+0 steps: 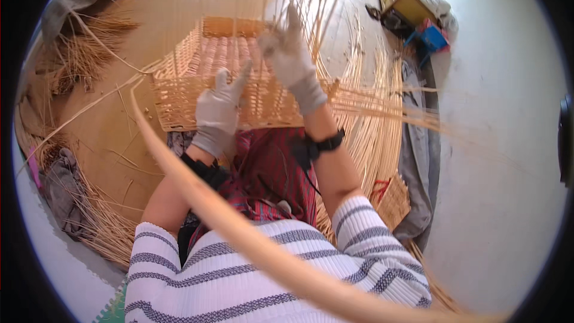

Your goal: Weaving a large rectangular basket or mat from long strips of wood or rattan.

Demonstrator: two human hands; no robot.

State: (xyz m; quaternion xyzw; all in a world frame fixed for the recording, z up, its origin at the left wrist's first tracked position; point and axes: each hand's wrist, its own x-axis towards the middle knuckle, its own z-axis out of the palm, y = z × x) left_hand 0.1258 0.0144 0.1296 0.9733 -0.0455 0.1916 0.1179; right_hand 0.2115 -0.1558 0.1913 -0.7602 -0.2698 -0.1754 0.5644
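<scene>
A rectangular woven wicker basket [170, 101] is in front of me, its near wall above my lap. Many long pale strands [326, 9] stand up from its rim, smeared by motion. My left hand [217, 107], in a whitish glove, lies against the outside of the near wall. Its thumb and index finger stretch apart towards the rim. Higher and to the right, my gloved right hand [287, 54] is over the rim among the upright strands. One finger points up and the others look bent. Blur hides whether a strand is between them.
A thick pale rod [233, 221] curves close across the view. Loose strands [379, 137] lie right of the basket, and bundles [89, 54] lie at the left. Grey cloth [421, 161] borders the right side. A blue stool [431, 37] stands at the far right.
</scene>
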